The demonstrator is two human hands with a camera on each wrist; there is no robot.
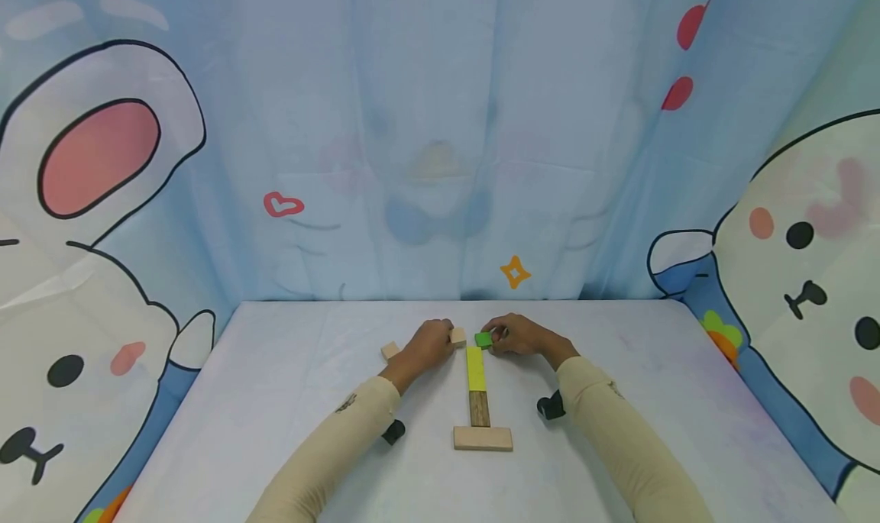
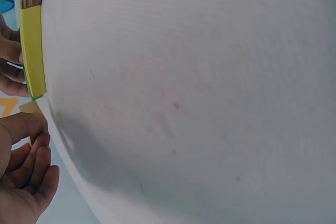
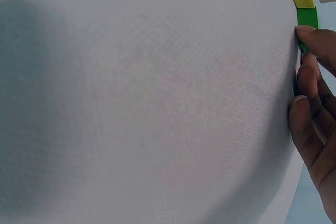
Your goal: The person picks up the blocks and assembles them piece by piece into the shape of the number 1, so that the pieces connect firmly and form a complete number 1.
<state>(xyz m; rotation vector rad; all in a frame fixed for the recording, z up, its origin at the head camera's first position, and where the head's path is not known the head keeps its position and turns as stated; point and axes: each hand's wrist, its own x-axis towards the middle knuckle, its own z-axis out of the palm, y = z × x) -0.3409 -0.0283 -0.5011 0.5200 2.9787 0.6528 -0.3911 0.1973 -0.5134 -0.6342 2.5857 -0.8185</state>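
My left hand pinches a small pale wooden block near the far end of a row of blocks. Opposite it, my right hand pinches a green block between thumb and fingers, as the right wrist view also shows. The green block sits right at the far end of a long yellow block. Nearer me, a brown wood-grained block continues the line and meets a wide pale wooden block lying crosswise. In the left wrist view the pale block is mostly hidden behind the left fingers.
Another pale wooden block lies on the white table just left of my left wrist. Dark wrist cameras hang under both forearms. A blue patterned curtain rises behind the table's far edge.
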